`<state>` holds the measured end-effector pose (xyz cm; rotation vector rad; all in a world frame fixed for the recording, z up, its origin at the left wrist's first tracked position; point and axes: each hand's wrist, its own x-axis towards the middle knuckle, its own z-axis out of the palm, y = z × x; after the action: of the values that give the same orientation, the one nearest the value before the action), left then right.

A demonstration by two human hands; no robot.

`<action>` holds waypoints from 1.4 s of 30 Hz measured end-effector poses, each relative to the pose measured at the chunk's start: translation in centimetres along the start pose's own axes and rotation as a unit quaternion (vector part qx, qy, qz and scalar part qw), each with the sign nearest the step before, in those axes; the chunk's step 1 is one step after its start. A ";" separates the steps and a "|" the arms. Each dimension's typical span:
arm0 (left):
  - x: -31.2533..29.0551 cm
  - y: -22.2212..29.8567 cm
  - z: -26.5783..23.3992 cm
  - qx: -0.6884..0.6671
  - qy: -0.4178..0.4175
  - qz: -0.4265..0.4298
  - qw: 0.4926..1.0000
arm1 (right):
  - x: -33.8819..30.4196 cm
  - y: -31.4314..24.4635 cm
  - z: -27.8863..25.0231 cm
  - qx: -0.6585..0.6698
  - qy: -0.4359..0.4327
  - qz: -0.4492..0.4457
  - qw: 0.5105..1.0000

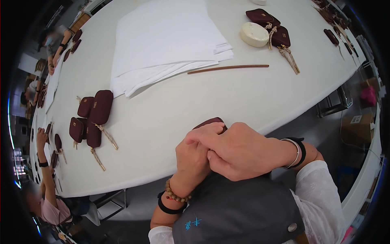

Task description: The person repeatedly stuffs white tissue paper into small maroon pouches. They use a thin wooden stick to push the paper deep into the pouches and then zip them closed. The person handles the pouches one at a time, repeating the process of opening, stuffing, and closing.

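Left hand (191,159): fingers curled, hold hidden. Right hand (242,151): fingers bent, hold unclear. Maroon pouch (209,121): just beyond fingers.

There are at least eight maroon pouches (101,107), two cream blocks (254,35), one brown stick (228,68) and one white stack (162,38).

Held maroon pouch (209,121) matt, cloth-like; tassel cords (289,58) rough, fibrous; sheets (162,36) smooth, matt paper; stick (227,68) wood-like.

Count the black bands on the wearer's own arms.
2: the left black band sits behind the left hand, on the elbow side of the bead bracelet; the right black band is at the right wrist. Any under the sleeves would be hidden.
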<state>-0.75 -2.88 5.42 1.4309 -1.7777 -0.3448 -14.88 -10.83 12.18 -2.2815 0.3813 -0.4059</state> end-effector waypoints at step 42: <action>-3.7 -3.6 -2.7 -0.080 0.001 -0.134 0.988 | -0.3 4.0 2.9 -0.217 0.054 -0.050 0.973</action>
<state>3.80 0.02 3.25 1.5532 -1.5203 -0.6118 -14.51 -11.43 7.29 -2.7195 0.4460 -0.5409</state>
